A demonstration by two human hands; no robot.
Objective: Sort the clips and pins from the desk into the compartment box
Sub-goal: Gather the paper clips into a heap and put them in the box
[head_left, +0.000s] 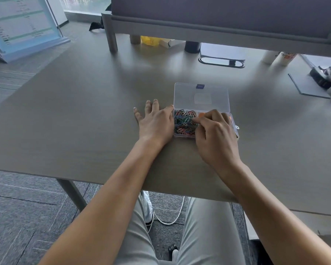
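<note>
A grey wood-grain worktop carries a clear compartment box near its middle, the lid lying open on the far side. The left hand rests flat just left of the box. At the far right lie a grey pad and white cups; a black oval cable slot sits far centre.

Pale blue standing sign board: carrying rows of print, all blurring past reading.
Small blue label on the clear plastic compartment box lid: showing no legible letters.
White cup with red-orange markings: print staying unreadable.
</note>
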